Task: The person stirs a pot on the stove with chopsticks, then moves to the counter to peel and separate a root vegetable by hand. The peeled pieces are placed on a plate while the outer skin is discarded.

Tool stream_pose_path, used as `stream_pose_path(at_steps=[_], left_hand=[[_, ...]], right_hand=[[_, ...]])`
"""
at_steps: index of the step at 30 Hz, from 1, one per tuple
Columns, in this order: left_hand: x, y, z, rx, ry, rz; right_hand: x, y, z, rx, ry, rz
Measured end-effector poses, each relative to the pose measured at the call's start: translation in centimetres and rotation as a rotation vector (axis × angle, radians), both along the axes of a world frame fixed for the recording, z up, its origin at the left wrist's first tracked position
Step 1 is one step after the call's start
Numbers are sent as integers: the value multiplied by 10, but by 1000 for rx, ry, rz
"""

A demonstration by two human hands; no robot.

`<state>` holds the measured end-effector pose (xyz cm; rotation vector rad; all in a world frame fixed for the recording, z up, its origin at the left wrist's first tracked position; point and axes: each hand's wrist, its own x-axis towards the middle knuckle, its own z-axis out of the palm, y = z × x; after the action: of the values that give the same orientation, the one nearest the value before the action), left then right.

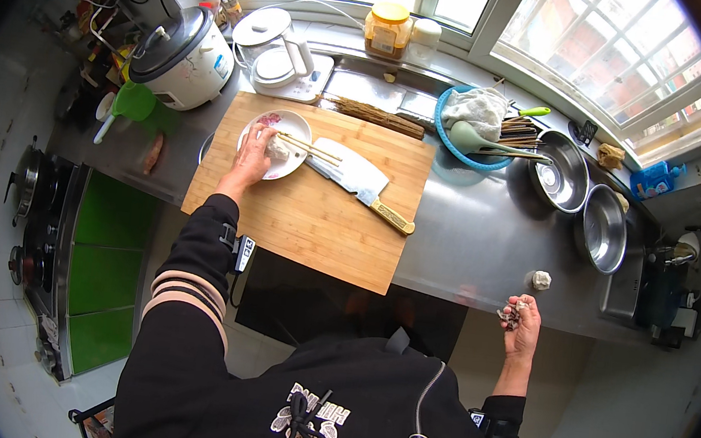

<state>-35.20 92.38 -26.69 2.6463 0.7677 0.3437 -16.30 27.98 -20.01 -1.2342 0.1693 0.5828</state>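
My left hand [252, 159] reaches over a white floral plate [297, 123], its fingers curled on a crumpled whitish lump [278, 150] that may be tissue or cloth. A pair of wooden chopsticks [316, 149] lies across the plate's right side. Beside the plate is a cleaver [356, 171] with a yellowish handle; plate and cleaver rest on a bamboo cutting board [298, 226]. My right hand [524, 330], held off the counter's front edge, is closed around small dark and pale crumpled bits [510, 316]. Close by on the counter sits a whitish lump [541, 280].
Behind the board stand a rice cooker [177, 60], a glass kettle [267, 41] and a bundle of straw-like stalks [375, 117]. Farther right are a blue basket [442, 140] of utensils and two steel bowls [558, 171]. A sink [620, 295] borders the steel counter [472, 233].
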Motion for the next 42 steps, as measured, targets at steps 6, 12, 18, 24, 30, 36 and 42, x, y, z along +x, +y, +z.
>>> stream_pose_path(at_steps=[6, 12, 18, 24, 30, 36, 42], left_hand=[[-5, 13, -4, -9, 110, -51], [-12, 11, 2, -128, 129, -58], [-15, 19, -4, -474, 120, 125], [-19, 32, 10, -863, -67, 282], [-14, -13, 66, -1464, -432, 151], [21, -123, 93, -1873, -519, -207], [49, -227, 102, -2109, -362, -289]], right_hand=[[3, 9, 0, -11, 12, 44], [5, 16, 0, -23, 25, 49], [9, 27, 0, -26, 24, 97], [13, 48, 7, -3, 42, 139], [28, 97, 39, -109, -97, 326], [31, 165, 73, -112, -255, 463], [13, 212, 80, -196, -523, 461]])
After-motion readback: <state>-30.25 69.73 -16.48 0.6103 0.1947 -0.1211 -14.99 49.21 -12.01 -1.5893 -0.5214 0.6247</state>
